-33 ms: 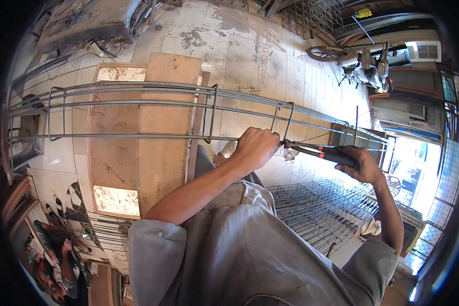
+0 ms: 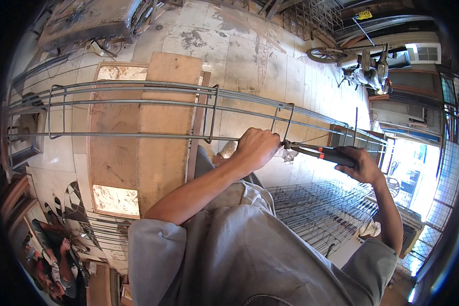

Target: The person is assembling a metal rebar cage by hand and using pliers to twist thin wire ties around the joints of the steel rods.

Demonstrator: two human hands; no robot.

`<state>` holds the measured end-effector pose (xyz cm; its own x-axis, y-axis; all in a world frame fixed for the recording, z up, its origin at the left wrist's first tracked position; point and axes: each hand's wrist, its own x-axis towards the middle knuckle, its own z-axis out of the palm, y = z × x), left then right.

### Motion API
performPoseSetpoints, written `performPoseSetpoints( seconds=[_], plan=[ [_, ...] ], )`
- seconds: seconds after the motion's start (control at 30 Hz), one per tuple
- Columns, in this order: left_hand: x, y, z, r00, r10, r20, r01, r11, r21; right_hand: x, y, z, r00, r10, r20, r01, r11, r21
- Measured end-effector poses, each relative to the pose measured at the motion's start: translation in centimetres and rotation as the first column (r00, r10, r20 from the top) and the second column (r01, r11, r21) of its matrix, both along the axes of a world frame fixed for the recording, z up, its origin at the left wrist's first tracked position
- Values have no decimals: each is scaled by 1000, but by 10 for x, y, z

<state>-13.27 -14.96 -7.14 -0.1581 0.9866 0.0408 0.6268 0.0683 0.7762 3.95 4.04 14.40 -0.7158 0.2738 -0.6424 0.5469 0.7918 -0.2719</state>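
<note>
Open room: pale tiled floor (image 2: 250,51) lies bare across the upper middle of the frame; the left edge is crowded by dark clutter, the lower right by a stack of wire mesh (image 2: 321,209).
Cage: a long rebar cage (image 2: 137,109) of grey bars and square stirrups runs from the left edge to the right of centre, narrowing toward the right.
Left hand: the left hand (image 2: 257,148) is clenched round the lower bar at centre frame, knuckles up — forearm rising from the lower middle.
Right hand: the right hand (image 2: 359,163), right of centre, grasps the dark handles of pliers (image 2: 313,150) with red marks; their tip meets the bar just beside the left hand.
Surface: a wooden board surface (image 2: 163,148) lies under the cage, left of centre.
Room: a parked motorbike (image 2: 362,64) stands at the upper right — bright daylight beyond it.
</note>
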Motion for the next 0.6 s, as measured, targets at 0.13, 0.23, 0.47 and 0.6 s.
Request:
performPoseSetpoints(
  seconds=[0.13,0.23,0.47,0.6],
  plan=[
    [-2,-1,2,999,38,7,-39,998,44,-6,-6,4,974,223,-29,-216,963,163],
    [-2,-1,4,999,51,9,-51,997,50,1,-17,12,981,171,86,-186,962,201],
    [0,-1,9,999,39,-24,-39,999,-19,-2,-36,16,976,189,106,-204,965,162],
    [3,-2,6,999,30,-42,-31,999,-31,1,-38,15,954,278,108,-295,936,194]
  ],
)
